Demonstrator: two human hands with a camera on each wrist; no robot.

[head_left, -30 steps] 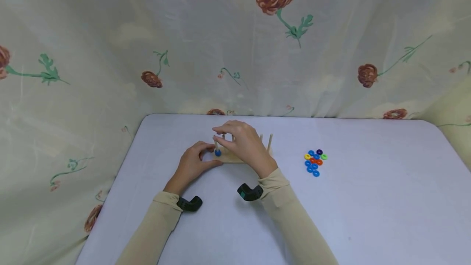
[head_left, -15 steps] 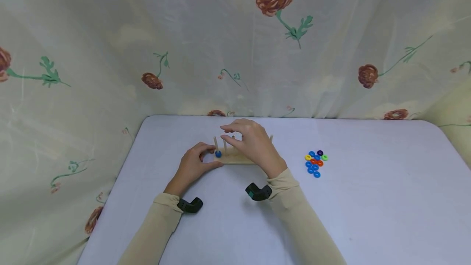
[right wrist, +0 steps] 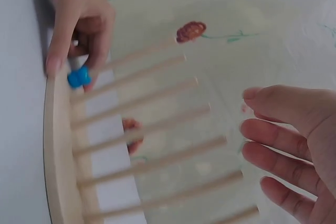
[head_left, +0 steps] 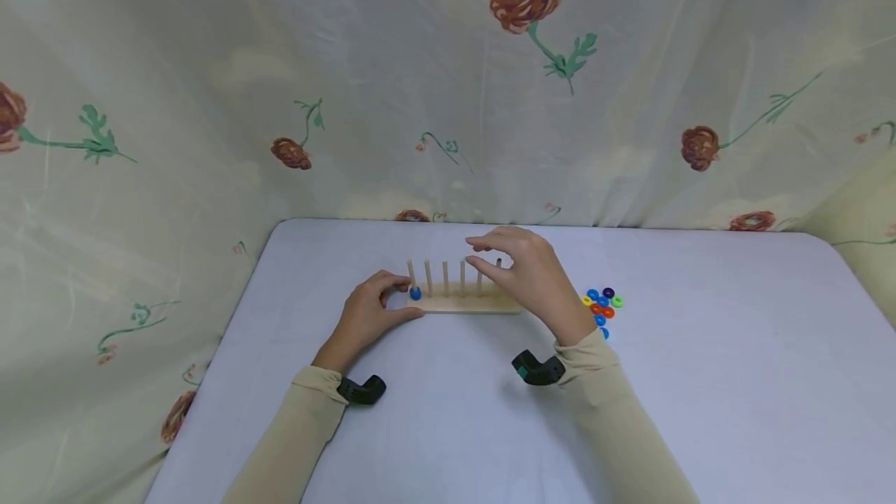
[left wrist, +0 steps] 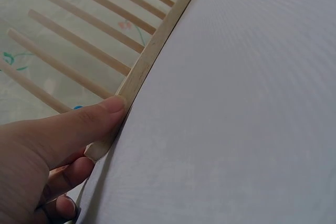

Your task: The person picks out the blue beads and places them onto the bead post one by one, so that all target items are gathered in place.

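left hand grips the peg board, right hand poised above it

the left hand (head_left: 366, 306) holds the left end of the wooden peg board (head_left: 458, 304), its fingers clamped on the base: the thumb lies along the near edge and the other fingers curl round the far side. the right hand (head_left: 526, 267) hangs over the right part of the board, its thumb and fingers apart with nothing between them; in the right wrist view they are clear of the pegs (head_left: 446, 278). the board lies on the table (head_left: 420, 434) with its pegs upright in a row. at the foot of the leftmost peg, just beside the left fingers, sit blue rings (head_left: 415, 294) that look like two stacked.

to the right of the board is a loose cluster: several small blue rings, a dark purple ring (head_left: 608, 293), a light green ring (head_left: 617, 302), a yellow ring (head_left: 586, 301) and orange-red rings (head_left: 608, 313), some partly hidden behind the right wrist.

both sleeves (head_left: 287, 434) are beige, with a black wrist camera (head_left: 362, 390) at each cuff. a pale curtain (head_left: 378, 84) printed with brown-red flowers hangs behind the table.
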